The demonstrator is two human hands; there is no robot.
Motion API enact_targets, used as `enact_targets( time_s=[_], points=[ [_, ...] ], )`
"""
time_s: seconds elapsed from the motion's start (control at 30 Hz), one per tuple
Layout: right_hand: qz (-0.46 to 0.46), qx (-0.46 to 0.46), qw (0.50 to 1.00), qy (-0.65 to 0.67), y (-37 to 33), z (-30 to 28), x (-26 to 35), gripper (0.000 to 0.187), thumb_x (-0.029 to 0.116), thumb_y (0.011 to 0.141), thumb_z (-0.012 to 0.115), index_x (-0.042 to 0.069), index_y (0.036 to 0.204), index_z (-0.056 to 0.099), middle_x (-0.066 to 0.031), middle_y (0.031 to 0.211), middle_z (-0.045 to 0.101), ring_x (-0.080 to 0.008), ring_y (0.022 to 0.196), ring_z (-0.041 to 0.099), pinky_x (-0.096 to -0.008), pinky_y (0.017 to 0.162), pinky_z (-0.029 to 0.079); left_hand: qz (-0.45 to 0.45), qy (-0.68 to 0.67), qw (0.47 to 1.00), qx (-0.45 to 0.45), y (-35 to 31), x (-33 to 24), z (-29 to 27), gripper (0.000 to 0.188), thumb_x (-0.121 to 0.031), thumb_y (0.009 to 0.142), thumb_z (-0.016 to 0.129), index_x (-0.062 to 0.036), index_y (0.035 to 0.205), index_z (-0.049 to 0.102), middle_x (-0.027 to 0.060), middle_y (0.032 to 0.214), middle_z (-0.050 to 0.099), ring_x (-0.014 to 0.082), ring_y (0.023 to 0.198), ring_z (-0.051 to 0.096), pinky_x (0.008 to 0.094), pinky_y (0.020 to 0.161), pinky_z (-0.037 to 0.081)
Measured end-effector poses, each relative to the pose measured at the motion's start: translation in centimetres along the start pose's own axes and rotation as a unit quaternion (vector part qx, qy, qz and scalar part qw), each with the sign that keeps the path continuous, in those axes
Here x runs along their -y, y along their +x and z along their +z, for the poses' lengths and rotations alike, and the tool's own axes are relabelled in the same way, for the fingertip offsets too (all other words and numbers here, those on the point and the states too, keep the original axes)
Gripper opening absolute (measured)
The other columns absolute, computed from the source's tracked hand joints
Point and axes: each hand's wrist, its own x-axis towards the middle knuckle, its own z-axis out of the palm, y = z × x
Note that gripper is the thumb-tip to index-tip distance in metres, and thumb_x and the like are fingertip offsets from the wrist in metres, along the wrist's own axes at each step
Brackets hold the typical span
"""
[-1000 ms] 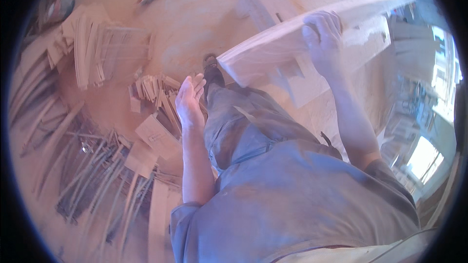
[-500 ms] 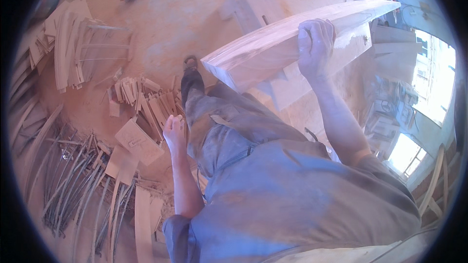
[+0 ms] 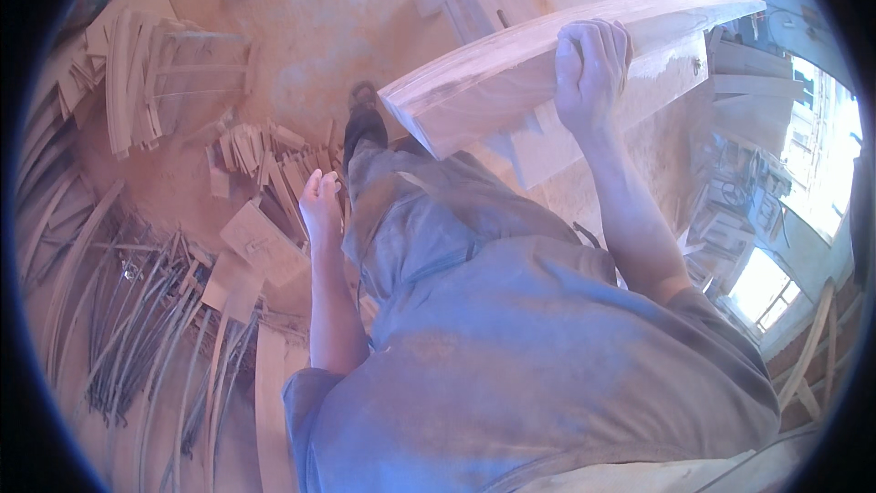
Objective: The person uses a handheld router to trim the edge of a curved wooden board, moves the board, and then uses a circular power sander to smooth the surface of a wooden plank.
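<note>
over the floor at front right, it's the right hand [image 3: 591, 78] gripping the long wooden piece [image 3: 497, 82] by its edge, a holding step by the looks, the left hand [image 3: 321, 201] half-open, seemingly empty, any next move calling for steady balance

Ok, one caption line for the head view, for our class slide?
Right grip holds a board by its edge; left grip shows between wood pieces and trousers.

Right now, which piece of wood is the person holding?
The long, tapering board, gripped by the right hand. The short wood pieces piled to the left have no hand gripping them.
</note>
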Motion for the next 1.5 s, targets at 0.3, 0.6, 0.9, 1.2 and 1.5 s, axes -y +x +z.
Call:
enact_targets(
  time_s=[0.3, 0.6, 0.9, 1.2, 1.5],
  points=[
    [-0.003, 0.002, 1.0, 0.005, 0.0, -0.2, 0.3, 0.005, 0.015, 0.09, 0.058, 0.01, 0.088, 0.06, -0.0054, 0.09, 0.063, -0.0291, 0.097, 0.057, -0.0486, 0.103, 0.035, -0.008, -0.008, 1.0, -0.01, -0.5, 0.7, 0.2, 0.061, -0.023, 0.097, 0.065, 0.0121, 0.144, 0.049, 0.013, 0.116, 0.073, 0.019, 0.102, 0.068, 0.0294, 0.093, 0.051],
    [0.012, 0.002, 1.0, 0.004, 0.4, -0.3, 0.4, 0.009, 0.016, 0.088, 0.062, 0.009, 0.094, 0.061, -0.0091, 0.099, 0.064, -0.0313, 0.105, 0.057, -0.0497, 0.106, 0.036, 0.041, -0.035, 0.998, 0.038, -0.6, -6.1, 2.3, 0.053, -0.021, 0.103, 0.058, 0.013, 0.142, 0.051, 0.0169, 0.122, 0.07, 0.0198, 0.108, 0.067, 0.0306, 0.096, 0.051],
    [0.322, -0.212, 0.918, 0.097, -3.4, -2.4, 0.7, 0.053, 0.008, 0.082, 0.071, 0.001, 0.132, 0.052, -0.0225, 0.136, 0.052, -0.0394, 0.129, 0.048, -0.0489, 0.113, 0.037, 0.343, 0.033, 0.879, 0.329, -7.7, -26.2, 8.3, 0.067, -0.037, 0.099, 0.066, 0.01, 0.145, 0.049, 0.0216, 0.131, 0.066, 0.0288, 0.129, 0.058, 0.0425, 0.113, 0.042],
    [0.549, -0.025, 0.779, 0.301, -12.6, -3.6, 0.3, 0.051, 0.015, 0.086, 0.068, -0.002, 0.133, 0.056, -0.0259, 0.129, 0.061, -0.0418, 0.121, 0.059, -0.0467, 0.104, 0.048, 0.548, 0.483, 0.659, 0.179, -11.5, -25.8, 14.9, 0.089, -0.034, 0.08, 0.084, 0.0064, 0.149, 0.044, 0.0309, 0.137, 0.06, 0.0454, 0.12, 0.063, 0.048, 0.102, 0.05],
    [0.488, 0.224, 0.806, 0.251, -27.4, -7.1, -3.8, 0.046, 0.019, 0.083, 0.062, 0.003, 0.127, 0.064, -0.0251, 0.128, 0.064, -0.0438, 0.12, 0.061, -0.0497, 0.101, 0.05, 0.507, 0.437, 0.729, 0.141, -14.3, -26.0, 16.1, 0.085, -0.017, 0.064, 0.09, 0.0102, 0.136, 0.055, 0.0253, 0.115, 0.072, 0.0358, 0.103, 0.072, 0.0411, 0.09, 0.055]
  ],
)
